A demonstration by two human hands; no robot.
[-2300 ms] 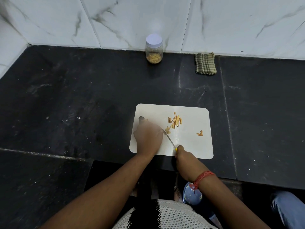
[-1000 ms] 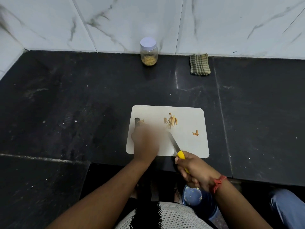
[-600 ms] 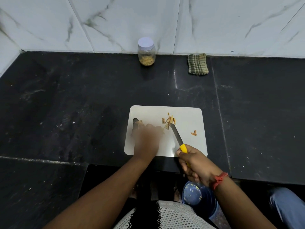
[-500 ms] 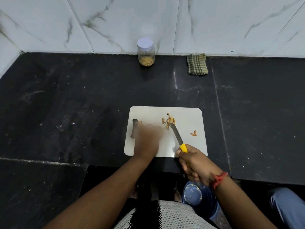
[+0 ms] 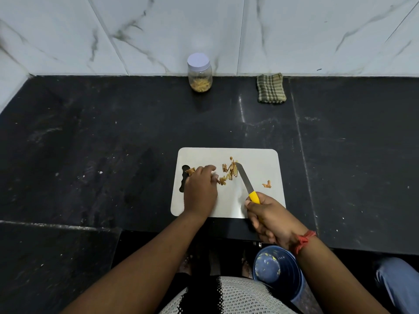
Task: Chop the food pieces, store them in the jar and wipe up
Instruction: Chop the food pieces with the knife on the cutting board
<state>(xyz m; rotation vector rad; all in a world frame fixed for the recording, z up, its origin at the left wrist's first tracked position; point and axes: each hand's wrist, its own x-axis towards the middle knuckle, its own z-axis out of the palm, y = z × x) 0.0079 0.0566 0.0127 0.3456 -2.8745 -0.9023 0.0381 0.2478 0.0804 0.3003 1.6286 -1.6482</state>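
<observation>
Counter: black stone worktop (image 5: 90,155) under marble wall tiles; white cutting board (image 5: 260,159) at its front edge.
Food pieces: cut strips (image 5: 230,172) at the board's centre, one stray bit (image 5: 267,184) at 3 o'clock, another (image 5: 190,171) at 9.
Left hand (image 5: 200,189): fingers curled down on the board, touching the strips; whether it pinches one I cannot tell.
Right hand (image 5: 269,217): wrapped round the yellow handle of the knife (image 5: 246,181), tip among the strips.
Jar (image 5: 199,72): lidded, at 12 o'clock by the wall; checked cloth (image 5: 271,88) at 1.
Doing it well: gather the strips, tuck fingertips back, cut short and even.
Change: the blade now lies farther right of the left hand, tip forward in the pile; the left hand's fingers show more clearly.
</observation>
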